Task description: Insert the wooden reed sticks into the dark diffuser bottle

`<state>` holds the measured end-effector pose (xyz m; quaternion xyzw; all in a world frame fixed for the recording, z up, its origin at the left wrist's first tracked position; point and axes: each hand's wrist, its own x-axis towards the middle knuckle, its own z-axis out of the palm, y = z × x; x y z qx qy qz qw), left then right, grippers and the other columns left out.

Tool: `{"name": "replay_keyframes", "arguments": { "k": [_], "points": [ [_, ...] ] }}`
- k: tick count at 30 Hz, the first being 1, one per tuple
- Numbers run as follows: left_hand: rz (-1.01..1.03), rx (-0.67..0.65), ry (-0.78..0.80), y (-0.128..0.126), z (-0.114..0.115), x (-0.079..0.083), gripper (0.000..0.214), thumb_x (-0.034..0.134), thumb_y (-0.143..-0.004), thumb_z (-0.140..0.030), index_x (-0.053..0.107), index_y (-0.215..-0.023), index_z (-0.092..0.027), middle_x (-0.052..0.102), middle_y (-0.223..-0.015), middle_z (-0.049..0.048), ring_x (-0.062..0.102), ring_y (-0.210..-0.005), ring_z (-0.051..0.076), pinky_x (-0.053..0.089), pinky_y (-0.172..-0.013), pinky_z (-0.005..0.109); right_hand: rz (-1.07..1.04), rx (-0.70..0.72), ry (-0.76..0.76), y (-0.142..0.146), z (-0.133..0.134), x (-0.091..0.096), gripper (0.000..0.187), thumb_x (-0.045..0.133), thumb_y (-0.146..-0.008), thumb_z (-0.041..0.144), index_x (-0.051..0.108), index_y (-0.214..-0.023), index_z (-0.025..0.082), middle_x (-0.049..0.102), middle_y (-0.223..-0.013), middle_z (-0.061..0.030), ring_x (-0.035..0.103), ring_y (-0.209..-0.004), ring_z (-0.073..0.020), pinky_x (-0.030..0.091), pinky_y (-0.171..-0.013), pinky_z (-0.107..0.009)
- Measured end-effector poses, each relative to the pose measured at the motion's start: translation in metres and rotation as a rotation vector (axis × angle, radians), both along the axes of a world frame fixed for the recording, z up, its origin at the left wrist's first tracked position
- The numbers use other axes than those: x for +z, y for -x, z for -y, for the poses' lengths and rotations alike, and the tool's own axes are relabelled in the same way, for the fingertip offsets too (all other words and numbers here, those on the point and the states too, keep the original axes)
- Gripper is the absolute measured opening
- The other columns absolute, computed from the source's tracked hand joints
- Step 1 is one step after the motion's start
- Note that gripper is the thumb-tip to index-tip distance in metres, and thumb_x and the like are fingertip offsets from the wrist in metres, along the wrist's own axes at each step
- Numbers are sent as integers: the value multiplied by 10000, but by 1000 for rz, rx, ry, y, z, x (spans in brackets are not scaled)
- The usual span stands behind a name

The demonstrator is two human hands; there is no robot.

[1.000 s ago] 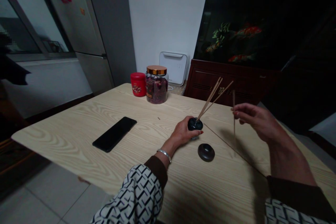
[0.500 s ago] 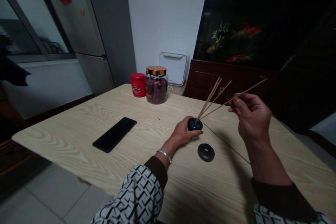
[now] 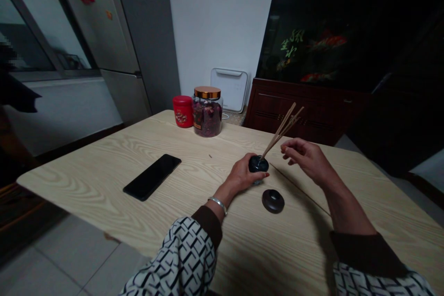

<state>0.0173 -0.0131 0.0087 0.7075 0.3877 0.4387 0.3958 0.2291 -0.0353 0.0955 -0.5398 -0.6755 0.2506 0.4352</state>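
My left hand is wrapped round a small dark bottle that stands on the wooden table. Several thin wooden sticks lean out of the bottle's neck, up and to the right. My right hand hovers just right of the bottle, below the sticks, its fingers curled in a loose pinch with nothing visible between them. A dark round cap lies on the table in front of the bottle.
A black phone lies flat to the left. At the far edge stand a red tin and a glass jar with a copper lid. A fridge, a dark cabinet and a fish tank stand behind.
My right hand brought a stick from the right down into the bottle with the others, then let it go. My left hand has stayed on the bottle.
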Motion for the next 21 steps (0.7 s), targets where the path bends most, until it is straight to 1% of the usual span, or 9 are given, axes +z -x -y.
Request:
{"name": "replay_keyframes", "arguments": {
  "k": [2,5,6,8,12,15,17,19,21],
  "points": [
    [-1,-1,3,0,0,0,640,843,-667,-443,604,-1206,-195,697,-1042,71,645,-958,227,520,-873,352,289,0,120,-24,-2,-4,202,611,-822,384,658,-831,188,679,-793,-51,629,-687,-175,488,-581,-279],
    [2,5,8,0,0,0,638,841,-671,-442,603,-1209,-193,697,-1051,71,646,-967,227,519,-877,354,789,-55,352,-50,-6,-21,107,640,-749,285,687,-739,190,714,-797,-87,647,-712,-208,447,-611,-297],
    [4,6,10,-1,0,0,639,842,-671,-439,602,-1210,-193,696,-1052,70,645,-969,227,519,-880,355,907,-81,415,-54,-7,-28,91,653,-720,265,705,-743,194,729,-832,-102,663,-748,-228,438,-620,-304],
    [8,4,13,-1,0,0,642,846,-664,-433,603,-1206,-192,696,-1054,67,644,-975,227,518,-887,357,1033,-117,494,-58,-9,-39,135,659,-689,255,735,-789,206,746,-918,-128,687,-822,-267,431,-627,-314],
    [7,-1,21,-1,0,1,629,848,-664,-428,604,-1193,-192,699,-1044,64,643,-973,228,520,-891,358,1063,-140,524,-56,-11,-48,163,666,-678,275,748,-803,210,753,-970,-144,701,-891,-304,419,-621,-316],
    [1,4,25,-1,1,2,625,850,-663,-417,605,-1192,-190,699,-1038,66,645,-961,225,521,-892,358,1051,-145,499,-54,-10,-46,136,687,-668,290,737,-765,210,757,-932,-127,698,-867,-299,399,-607,-310],
    [-2,8,27,-1,1,2,625,851,-663,-407,604,-1194,-188,698,-1042,70,645,-965,228,521,-890,358,1018,-149,458,-55,-10,-40,120,675,-684,293,731,-755,215,755,-884,-108,689,-818,-272,394,-599,-307],
    [-1,7,23,-1,1,2,626,850,-664,-411,604,-1194,-187,697,-1044,72,645,-966,231,524,-885,361,915,-130,399,-57,-9,-30,110,636,-732,290,712,-729,210,741,-795,-85,672,-733,-230,402,-592,-300],
    [2,3,15,-1,0,1,628,848,-666,-427,605,-1193,-189,697,-1044,73,647,-963,232,528,-881,366,685,-83,299,-59,-6,-17,147,596,-785,293,684,-715,199,721,-729,-65,655,-657,-189,431,-595,-289]
  ]
}}
